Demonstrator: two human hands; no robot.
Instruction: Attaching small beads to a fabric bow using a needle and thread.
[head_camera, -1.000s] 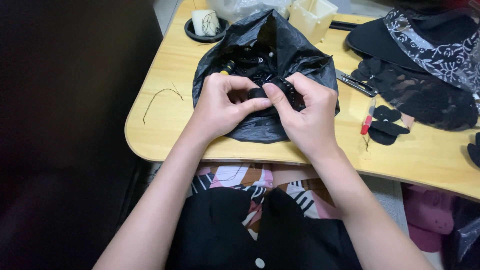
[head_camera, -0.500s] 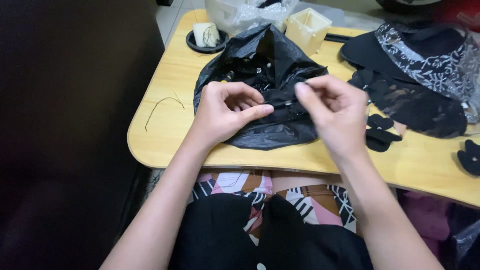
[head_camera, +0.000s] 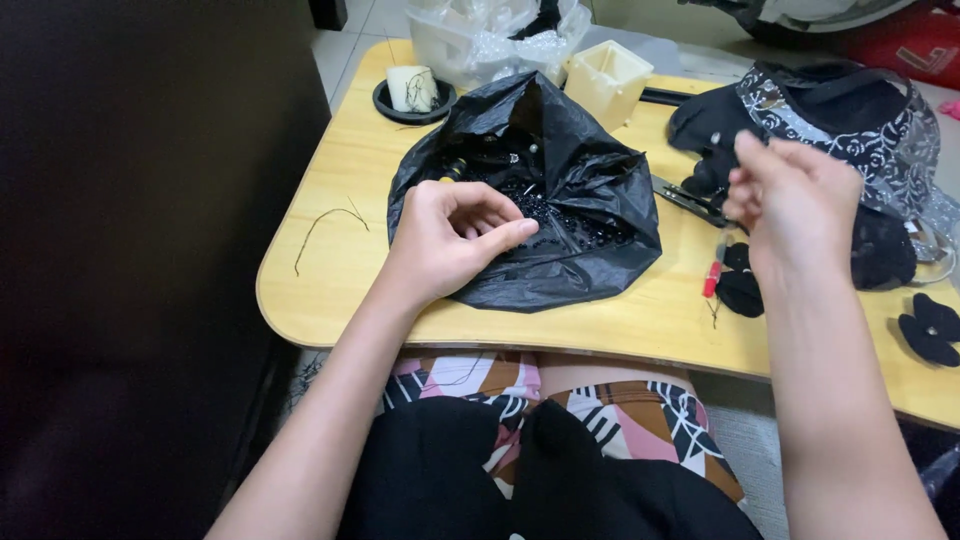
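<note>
A crumpled black plastic bag (head_camera: 590, 180) lies open on a yellow wooden lap table (head_camera: 330, 290), with small dark beads (head_camera: 560, 215) inside. My left hand (head_camera: 450, 240) rests on the bag's near left edge, fingers curled and thumb pointing right; whether it holds anything is hidden. My right hand (head_camera: 795, 200) is raised above the table to the right of the bag, seen from the back, fingertips bunched together. Whether it holds anything does not show.
A black dish with a white candle (head_camera: 413, 92), a cream box (head_camera: 608, 82) and a clear plastic bag (head_camera: 480, 40) stand behind. Black lace fabric (head_camera: 850, 110), black fabric flowers (head_camera: 930, 330), a red-handled tool (head_camera: 712, 280) and a metal tool (head_camera: 685, 198) lie right. A thin wire (head_camera: 325, 225) lies left.
My hands were together over the bag. The right hand has since pulled away to the right and upward. The left hand stays on the bag.
</note>
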